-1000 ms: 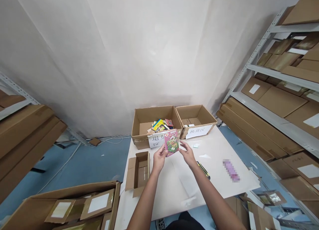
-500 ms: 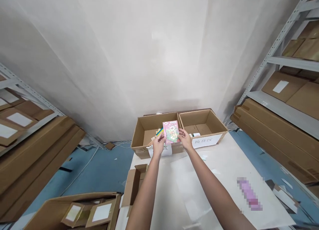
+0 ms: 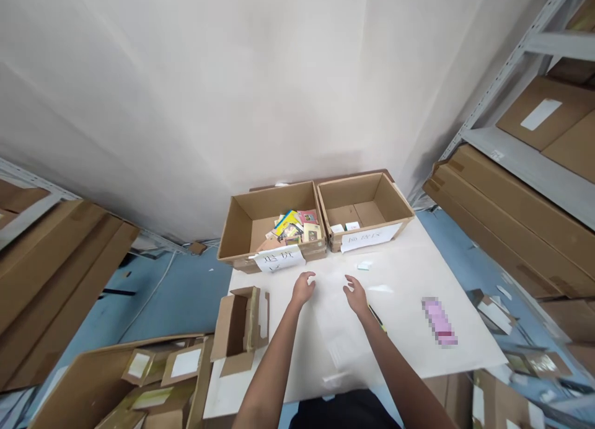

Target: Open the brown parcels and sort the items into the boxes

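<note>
Both hands are empty right now. My left hand (image 3: 303, 289) hovers just over the bench (image 3: 409, 348) with its fingers loosely curled around nothing. My right hand (image 3: 356, 294) is beside it, fingers apart and slack, also holding nothing.

On to the labels. The left carton (image 3: 242, 213) has a white paper sign (image 3: 279, 258) taped to its front with dark handwritten characters. The right carton (image 3: 394, 201) has a wider sign (image 3: 370, 237) of the same kind. Both signs are too soft at this angle for me to read, so I won't try. On the rack to my right, a brown box carries a blank-looking white sticker (image 3: 539, 114).

Half a second ago both hands were stretched out over the left carton, pinching a pink booklet with a flowery cover between them. Now the hands are back over the bare bench, apart from each other and well short of the cartons. A pink booklet (image 3: 307, 216) lies on top of the pile inside the left carton, next to a yellow-and-blue one (image 3: 287, 220). It is probably the same booklet, though the cover is too small to confirm.

A small open carton (image 3: 239, 323) stands at the left edge of the bench. A dark pen (image 3: 377, 318) lies just beside my right wrist, and a blurred pink item (image 3: 439, 321) sits further right.
</note>
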`<action>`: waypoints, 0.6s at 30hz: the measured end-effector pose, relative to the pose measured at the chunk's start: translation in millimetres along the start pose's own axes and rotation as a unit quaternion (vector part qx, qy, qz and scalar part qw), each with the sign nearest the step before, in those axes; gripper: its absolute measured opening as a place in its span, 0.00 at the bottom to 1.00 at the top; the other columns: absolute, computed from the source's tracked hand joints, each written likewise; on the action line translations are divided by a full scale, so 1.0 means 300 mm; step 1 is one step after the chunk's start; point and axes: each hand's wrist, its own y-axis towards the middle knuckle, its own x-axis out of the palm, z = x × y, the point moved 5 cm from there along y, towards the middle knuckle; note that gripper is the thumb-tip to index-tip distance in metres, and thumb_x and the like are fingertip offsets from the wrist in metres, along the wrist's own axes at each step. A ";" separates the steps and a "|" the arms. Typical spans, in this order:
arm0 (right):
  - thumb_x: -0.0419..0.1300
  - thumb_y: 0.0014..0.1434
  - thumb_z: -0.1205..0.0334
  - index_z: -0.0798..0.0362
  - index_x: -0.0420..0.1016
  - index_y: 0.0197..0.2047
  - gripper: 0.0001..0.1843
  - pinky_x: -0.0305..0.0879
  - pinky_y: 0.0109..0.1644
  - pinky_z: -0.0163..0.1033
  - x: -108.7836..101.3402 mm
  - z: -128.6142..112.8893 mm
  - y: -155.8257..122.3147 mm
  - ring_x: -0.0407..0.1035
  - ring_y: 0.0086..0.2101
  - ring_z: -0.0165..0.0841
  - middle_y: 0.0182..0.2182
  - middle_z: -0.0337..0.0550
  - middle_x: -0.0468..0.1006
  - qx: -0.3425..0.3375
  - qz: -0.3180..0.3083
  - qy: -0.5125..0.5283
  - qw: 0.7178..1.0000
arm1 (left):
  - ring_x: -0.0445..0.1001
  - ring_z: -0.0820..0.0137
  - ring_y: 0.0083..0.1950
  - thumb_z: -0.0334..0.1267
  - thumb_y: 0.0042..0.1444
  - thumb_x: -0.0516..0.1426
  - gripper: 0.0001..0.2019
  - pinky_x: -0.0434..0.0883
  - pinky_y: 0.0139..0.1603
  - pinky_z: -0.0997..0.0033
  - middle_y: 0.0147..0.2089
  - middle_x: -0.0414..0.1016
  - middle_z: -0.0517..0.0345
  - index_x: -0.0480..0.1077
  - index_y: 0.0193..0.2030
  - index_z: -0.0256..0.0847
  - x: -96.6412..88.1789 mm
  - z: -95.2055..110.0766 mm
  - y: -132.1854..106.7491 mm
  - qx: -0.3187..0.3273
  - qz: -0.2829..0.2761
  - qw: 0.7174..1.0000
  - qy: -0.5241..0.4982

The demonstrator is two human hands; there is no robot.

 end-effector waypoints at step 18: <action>0.59 0.54 0.64 0.58 0.63 0.74 0.43 0.49 0.75 0.54 0.019 0.535 -0.498 0.38 0.76 0.51 0.77 0.55 0.50 0.128 -0.216 -0.290 0.924 | 0.51 0.51 0.80 0.33 0.54 0.59 0.30 0.52 0.78 0.48 0.76 0.61 0.39 0.69 0.67 0.38 0.445 -0.227 -0.142 -0.084 -0.176 0.981 0.008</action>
